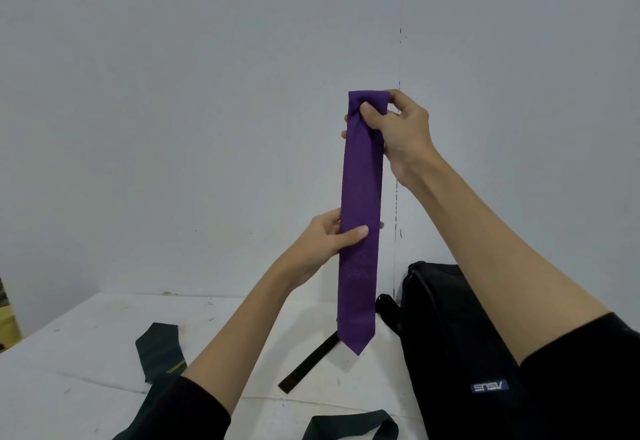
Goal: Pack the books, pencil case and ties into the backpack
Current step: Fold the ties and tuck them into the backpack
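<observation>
purple tie (360, 231) hangs pinched by right hand (398, 128) and, seemingly, left hand (329, 235).

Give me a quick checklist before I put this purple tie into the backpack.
1. Right hand pinches the purple tie at its folded top: ok.
2. Left hand steadies its middle: ok.
3. Tie hangs clear of the table: ok.
4. Tie folded small enough to pack: not ok, it hangs long.
5. Backpack open: cannot tell.
6. Green tie still unpacked: not ok.
</observation>
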